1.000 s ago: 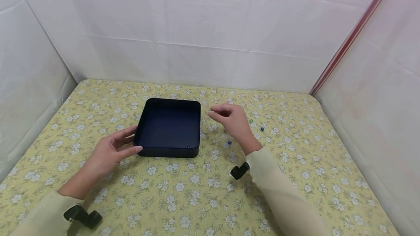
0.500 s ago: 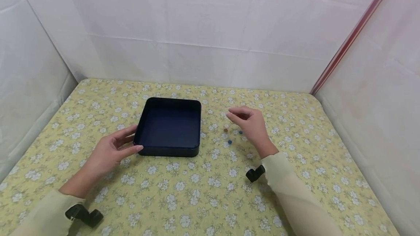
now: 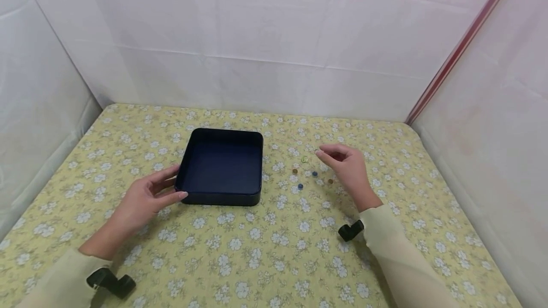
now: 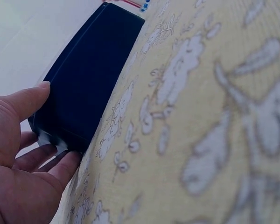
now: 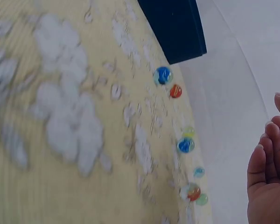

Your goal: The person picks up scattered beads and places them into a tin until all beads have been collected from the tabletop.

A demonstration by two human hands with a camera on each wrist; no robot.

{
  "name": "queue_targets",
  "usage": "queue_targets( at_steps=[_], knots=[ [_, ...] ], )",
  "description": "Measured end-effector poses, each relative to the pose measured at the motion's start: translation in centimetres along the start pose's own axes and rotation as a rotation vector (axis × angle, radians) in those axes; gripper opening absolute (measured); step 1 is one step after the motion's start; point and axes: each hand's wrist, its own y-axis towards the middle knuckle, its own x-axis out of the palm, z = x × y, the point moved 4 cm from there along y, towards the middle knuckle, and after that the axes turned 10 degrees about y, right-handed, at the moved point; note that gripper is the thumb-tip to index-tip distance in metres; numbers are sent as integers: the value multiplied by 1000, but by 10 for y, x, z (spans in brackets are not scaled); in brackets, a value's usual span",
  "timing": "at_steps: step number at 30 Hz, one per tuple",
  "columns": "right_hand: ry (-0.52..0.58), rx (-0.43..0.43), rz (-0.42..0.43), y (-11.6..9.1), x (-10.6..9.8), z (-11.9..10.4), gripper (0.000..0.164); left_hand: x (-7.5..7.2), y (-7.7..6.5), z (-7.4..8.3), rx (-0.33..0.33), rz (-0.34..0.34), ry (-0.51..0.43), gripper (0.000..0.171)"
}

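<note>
A dark blue square tray (image 3: 218,165) with raised walls stands on the table. At its near left corner my left hand (image 3: 143,198) holds it, thumb on the front wall and fingers against the left side. Right of the tray lie several glass marbles: a blue marble (image 3: 300,186), another blue marble (image 3: 314,174), an orange marble (image 3: 295,171), a brownish marble (image 3: 330,181) and a green marble (image 3: 304,159). My right hand (image 3: 348,168) hovers just beyond them. In the right wrist view its thumb and fingers (image 5: 268,154) stand apart, with nothing visible between them.
A yellow floral cloth (image 3: 239,255) covers the table. White sheeting (image 3: 265,37) rises behind and at both sides, with a red strip (image 3: 462,46) at the right back corner. Dark wrist cameras (image 3: 351,230) sit on both sleeves.
My right hand has moved right, away from the tray, uncovering marbles. A small marble at the tray's near right inner corner has passed out of sight. The left hand has stayed put.
</note>
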Motion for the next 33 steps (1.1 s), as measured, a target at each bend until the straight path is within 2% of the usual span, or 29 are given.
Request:
queue_targets(
  at_steps=[12,24,33],
  knots=[
    [-49,55,28,-5,-26,18,51,0,-1,0,2,-1,20,75],
    [-142,241,-18,-4,-47,32,48,0,0,1,-9,-3,20,76],
    [-191,307,-14,-4,-54,36,44,-1,0,2,3,-3,20,75]
  ],
)
